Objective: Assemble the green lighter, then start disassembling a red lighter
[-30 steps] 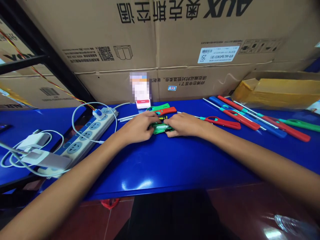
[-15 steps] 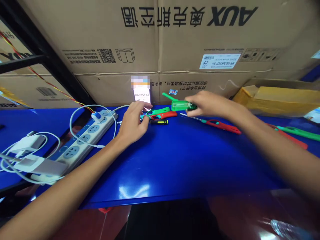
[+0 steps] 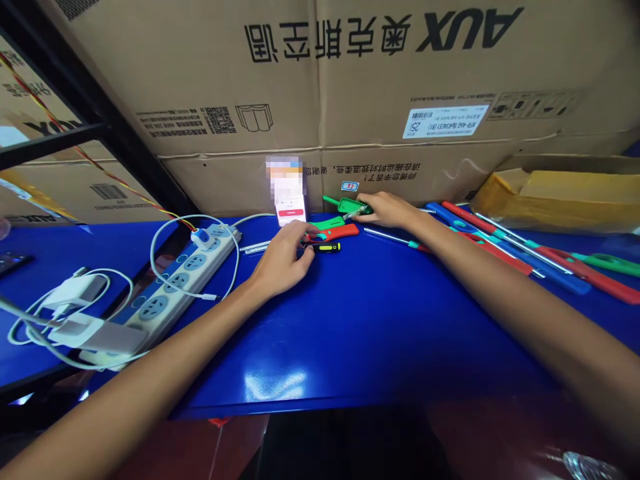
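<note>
My left hand (image 3: 286,257) is over the near end of a red lighter (image 3: 340,232) and a green lighter (image 3: 330,223), its fingers bent and apart, beside a black and yellow screwdriver (image 3: 327,247). Just behind it a phone (image 3: 291,210) leans on the carton. My right hand (image 3: 385,209) has its fingers closed round a green object (image 3: 350,205) near the carton's foot; its exact shape is partly hidden. Several red, blue and green long lighters (image 3: 565,263) lie on the blue table to the right, partly behind my right forearm.
A white power strip (image 3: 175,287) with cables and white chargers (image 3: 90,330) lies on the left. A large carton (image 3: 210,60) stands along the back of the blue table (image 3: 350,333). A yellow-taped box (image 3: 565,197) is at the back right, a black frame (image 3: 140,160) at the left.
My right hand has lowered towards the table with the green object. The phone's screen shows a different page instead of the timer. The view has shifted slightly, and more lighters show on the right.
</note>
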Demonstrator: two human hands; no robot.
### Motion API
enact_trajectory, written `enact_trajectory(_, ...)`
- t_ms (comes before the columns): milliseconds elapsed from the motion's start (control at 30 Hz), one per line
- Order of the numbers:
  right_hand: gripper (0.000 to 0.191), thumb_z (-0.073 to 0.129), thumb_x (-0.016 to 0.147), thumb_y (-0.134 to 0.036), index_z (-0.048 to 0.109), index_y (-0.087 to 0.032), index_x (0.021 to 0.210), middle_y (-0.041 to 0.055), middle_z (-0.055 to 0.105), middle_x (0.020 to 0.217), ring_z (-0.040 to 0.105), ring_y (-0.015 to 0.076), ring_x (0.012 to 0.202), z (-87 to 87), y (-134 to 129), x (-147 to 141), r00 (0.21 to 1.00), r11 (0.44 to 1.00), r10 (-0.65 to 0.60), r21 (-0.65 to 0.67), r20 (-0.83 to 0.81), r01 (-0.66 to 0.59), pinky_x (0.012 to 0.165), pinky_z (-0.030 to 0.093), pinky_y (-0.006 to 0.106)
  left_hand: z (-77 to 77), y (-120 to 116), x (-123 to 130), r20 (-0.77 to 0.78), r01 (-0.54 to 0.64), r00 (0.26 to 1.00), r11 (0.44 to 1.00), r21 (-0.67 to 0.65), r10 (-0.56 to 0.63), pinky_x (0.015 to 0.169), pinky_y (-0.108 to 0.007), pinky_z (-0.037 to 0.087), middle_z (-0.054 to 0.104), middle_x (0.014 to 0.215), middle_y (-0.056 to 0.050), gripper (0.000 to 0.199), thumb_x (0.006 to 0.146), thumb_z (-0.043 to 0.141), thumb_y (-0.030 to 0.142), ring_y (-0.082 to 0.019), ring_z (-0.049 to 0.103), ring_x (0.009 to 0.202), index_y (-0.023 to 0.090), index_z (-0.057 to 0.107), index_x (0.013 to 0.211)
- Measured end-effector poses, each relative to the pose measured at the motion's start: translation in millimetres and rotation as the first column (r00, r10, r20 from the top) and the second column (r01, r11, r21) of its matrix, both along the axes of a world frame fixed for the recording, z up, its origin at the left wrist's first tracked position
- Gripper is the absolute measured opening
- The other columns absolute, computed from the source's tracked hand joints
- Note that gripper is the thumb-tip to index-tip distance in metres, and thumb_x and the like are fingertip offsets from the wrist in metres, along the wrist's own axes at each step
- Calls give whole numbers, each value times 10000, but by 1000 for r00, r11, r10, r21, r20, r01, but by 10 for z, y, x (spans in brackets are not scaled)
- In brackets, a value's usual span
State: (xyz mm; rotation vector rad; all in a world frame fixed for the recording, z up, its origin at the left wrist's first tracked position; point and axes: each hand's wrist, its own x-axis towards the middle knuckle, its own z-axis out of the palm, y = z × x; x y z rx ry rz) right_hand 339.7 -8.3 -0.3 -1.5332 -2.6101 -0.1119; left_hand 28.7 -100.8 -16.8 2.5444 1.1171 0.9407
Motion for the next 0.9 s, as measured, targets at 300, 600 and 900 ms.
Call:
enact_trajectory(300,489,736,938,-629,770,-198,1167,116,808,1130,721,278,1010,52,13,72,968,999,39,4,-247,-39,831,484,359,-29,40,-25,-197,-5,980,1000,27,10,1137,-537,490,626,1379,-150,409,983,590,303,-343,571,1292,161,622,1365)
enact_trajectory(600,405,540,1044,-536,781,-213,1003,124,802,1023,713,283,929,240,-509,302,957,980,-94,143,-275,138,823,483,409,-9,76,-56,-323,70,944,997,11,-63,1128,-542,498,641,1364,-149,353,1017,600,309,-332,595,1266,171,697,1327)
enact_trajectory(900,282,669,882,-523,725,-248,907,33,768,837,653,208,715,246,-789,543,985,934,-40,-358,-168,-23,663,455,340,15,-9,-3,-260,53,964,998,-37,-61,958,-489,564,619,1164,-122,166,911,666,257,-310,631,1089,189,692,1060)
